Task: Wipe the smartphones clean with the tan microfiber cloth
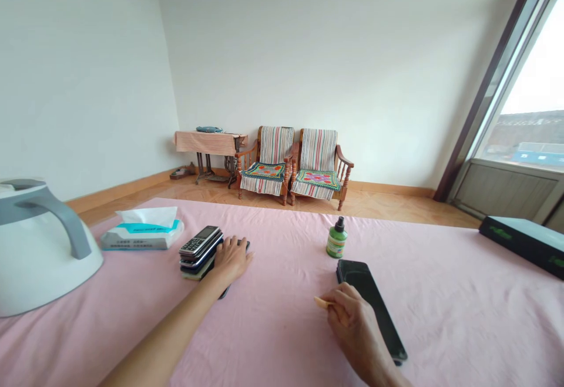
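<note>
My left hand (233, 258) lies with fingers spread over a dark phone (225, 292), which shows only at its edges. Touching or close beside it is a stack of several phones (200, 258), with a silver keypad phone (201, 241) on top. The fingers of my right hand (355, 322) are closed around a small tan stick-like piece (322, 302); most of it is hidden in the grip. Just right of that hand, a large black smartphone (374, 302) rests screen up, apparently over another dark item. Behind it stands a green bottle (337, 240) with a black top.
A pink cloth (282, 340) covers the table. A white kettle-like jug (44, 246) with a grey handle stands at the left, near a tissue pack (141, 234). A black box (524, 243) sits at the right edge. Two wooden armchairs (319, 155) stand beyond the table.
</note>
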Motion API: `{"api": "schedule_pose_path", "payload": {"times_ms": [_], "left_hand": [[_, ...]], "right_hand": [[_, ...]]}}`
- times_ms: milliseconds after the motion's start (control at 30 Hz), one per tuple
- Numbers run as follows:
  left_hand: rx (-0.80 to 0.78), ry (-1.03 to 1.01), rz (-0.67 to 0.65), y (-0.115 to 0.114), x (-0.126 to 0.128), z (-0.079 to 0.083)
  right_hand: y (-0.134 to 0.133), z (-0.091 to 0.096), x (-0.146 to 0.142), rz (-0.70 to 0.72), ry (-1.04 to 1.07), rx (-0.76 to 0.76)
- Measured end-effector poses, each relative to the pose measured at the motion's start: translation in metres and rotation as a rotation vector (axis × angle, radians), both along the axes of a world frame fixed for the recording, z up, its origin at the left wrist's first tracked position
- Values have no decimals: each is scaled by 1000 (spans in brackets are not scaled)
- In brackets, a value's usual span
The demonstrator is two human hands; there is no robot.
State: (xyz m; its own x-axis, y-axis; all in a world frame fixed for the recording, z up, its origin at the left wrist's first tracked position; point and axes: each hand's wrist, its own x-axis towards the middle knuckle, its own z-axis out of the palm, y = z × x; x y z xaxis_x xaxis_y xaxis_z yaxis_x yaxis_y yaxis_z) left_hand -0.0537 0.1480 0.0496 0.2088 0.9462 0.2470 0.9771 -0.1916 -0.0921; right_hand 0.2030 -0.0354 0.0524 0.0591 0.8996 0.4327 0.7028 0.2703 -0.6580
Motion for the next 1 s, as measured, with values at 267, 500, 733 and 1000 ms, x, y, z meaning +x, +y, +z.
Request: {"api": "schedule_pose_path", "payload": {"times_ms": [267, 500, 733, 1000], "left_hand": [[-26, -63, -148, -24, 8, -4], [-180, -110, -266, -55, -7, 6], [-216, -138, -174, -68, -18, 28], [-204, -268, -175, -77, 38, 26]], "right_hand": [[1, -1, 1, 6, -21, -6], [-1, -1, 2, 4, -26, -12], [1, -1, 1, -10, -40, 2], [-4, 7, -1, 8, -3, -6]]}}
